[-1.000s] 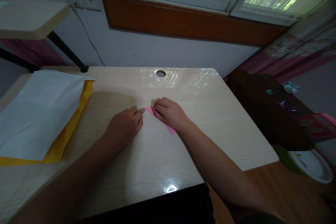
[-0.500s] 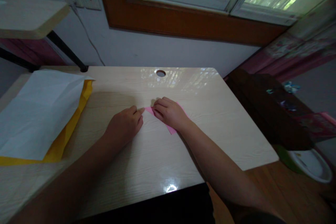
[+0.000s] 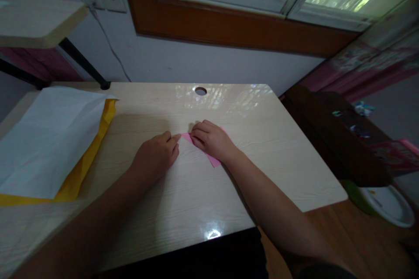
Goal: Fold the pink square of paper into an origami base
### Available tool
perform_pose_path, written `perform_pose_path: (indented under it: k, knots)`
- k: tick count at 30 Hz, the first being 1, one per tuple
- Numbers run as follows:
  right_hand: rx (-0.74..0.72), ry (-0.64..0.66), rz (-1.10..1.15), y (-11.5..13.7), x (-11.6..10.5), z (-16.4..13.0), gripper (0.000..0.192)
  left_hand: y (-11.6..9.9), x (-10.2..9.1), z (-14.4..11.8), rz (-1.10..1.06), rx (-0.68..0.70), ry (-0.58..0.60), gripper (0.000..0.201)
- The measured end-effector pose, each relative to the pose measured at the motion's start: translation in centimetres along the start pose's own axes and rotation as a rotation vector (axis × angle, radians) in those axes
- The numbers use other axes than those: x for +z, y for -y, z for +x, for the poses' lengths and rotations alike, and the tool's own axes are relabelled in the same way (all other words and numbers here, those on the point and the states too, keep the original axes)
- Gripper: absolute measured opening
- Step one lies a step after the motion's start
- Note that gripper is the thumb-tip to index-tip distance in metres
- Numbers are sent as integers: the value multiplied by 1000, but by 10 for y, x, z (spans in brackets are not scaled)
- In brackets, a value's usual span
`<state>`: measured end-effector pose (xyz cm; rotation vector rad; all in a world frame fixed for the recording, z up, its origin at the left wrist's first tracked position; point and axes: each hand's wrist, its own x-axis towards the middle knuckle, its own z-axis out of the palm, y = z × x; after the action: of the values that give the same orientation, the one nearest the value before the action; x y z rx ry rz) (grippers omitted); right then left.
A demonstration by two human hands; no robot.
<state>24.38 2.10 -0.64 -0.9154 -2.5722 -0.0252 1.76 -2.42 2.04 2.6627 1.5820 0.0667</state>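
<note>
A small piece of folded pink paper (image 3: 213,161) lies on the pale wood-grain desk (image 3: 281,152). My right hand (image 3: 211,138) covers most of it. Those fingers are curled and pressed together on the paper, and one strip shows below the palm, with a thin edge beyond the knuckles. At the paper's pointed left end is my left hand (image 3: 157,152), its forefinger and thumb closed at the tip and its other fingers bent under. How the folds run beneath my right hand is hidden.
White sheets (image 3: 55,139) rest over yellow paper (image 3: 70,183) on the left. A raised shelf (image 3: 39,19) on black legs stands behind them. The desk has a round cable hole (image 3: 200,91) near its back edge. A white basin (image 3: 388,205) sits beyond the right edge.
</note>
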Motion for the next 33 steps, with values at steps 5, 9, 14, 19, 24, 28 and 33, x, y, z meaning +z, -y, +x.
perform_pose_path:
  k: [5,9,14,19,24,28,33]
  knots:
    - [-4,-1,0,-1,0,-1,23,0,0,0,11,3,-2,39]
    - [-1,8,6,0,0,-1,21,1,2,1,4,8,-6,39]
    - [-12,-6,25,0,-2,0,22,2,3,1,-3,-7,0,40]
    - [-21,-37,62,0,-3,-1,23,3,5,0,5,5,-22,39]
    - [-18,-38,96,-1,-3,-3,23,2,8,1,-12,36,-74,38]
    - [-6,-30,104,-2,-3,-3,22,-4,13,5,6,66,-92,45]
    - [5,-48,123,-1,-3,-3,24,-10,19,9,41,60,-92,46]
